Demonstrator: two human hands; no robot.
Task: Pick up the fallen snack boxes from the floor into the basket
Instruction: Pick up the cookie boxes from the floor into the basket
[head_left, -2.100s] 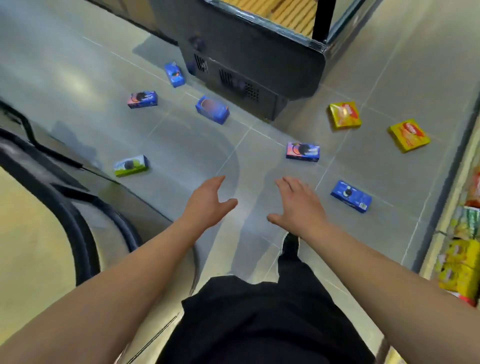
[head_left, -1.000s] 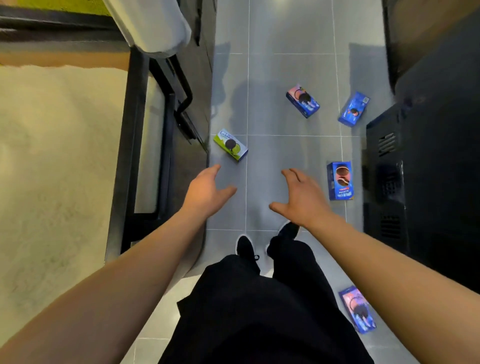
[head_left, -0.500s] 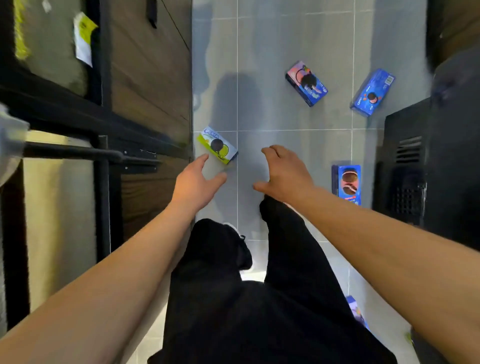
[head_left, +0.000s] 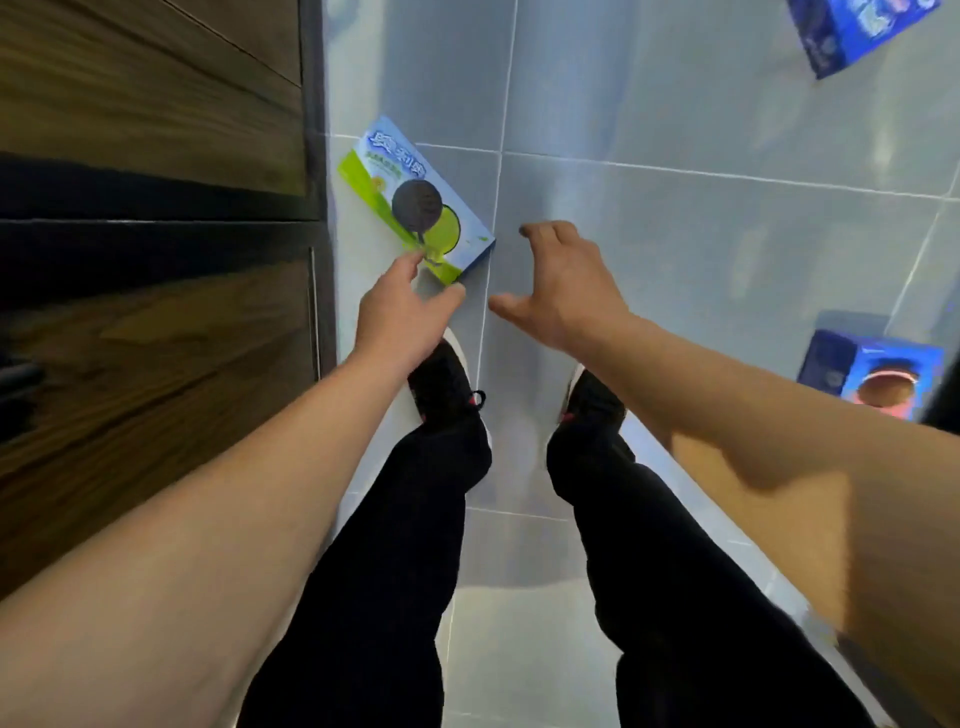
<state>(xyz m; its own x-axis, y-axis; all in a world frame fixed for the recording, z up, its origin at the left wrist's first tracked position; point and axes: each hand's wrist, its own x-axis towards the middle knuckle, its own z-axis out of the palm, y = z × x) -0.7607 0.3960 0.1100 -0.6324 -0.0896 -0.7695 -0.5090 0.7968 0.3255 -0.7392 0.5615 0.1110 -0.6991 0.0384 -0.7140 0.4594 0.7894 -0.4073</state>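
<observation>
A green and white snack box (head_left: 410, 200) with a dark cookie on it lies flat on the grey tiles, close to the wooden cabinet. My left hand (head_left: 402, 312) hovers at the box's near corner with its fingers apart, fingertips at its edge. My right hand (head_left: 563, 286) is spread open just right of the box and holds nothing. A blue snack box (head_left: 872, 376) lies to the right behind my right forearm. Another blue box (head_left: 857, 26) is cut off at the top right. No basket is in view.
A dark wooden cabinet front (head_left: 156, 260) fills the left side, its base right beside the green box. My black trousers and black shoes (head_left: 447, 389) stand on the tiles just below my hands. Grey floor tiles (head_left: 727, 234) stretch to the right.
I have bent down and the floor has come much closer. Both hands have dropped toward the green box, the left one now reaching its near corner. The pink and blue box has left the view.
</observation>
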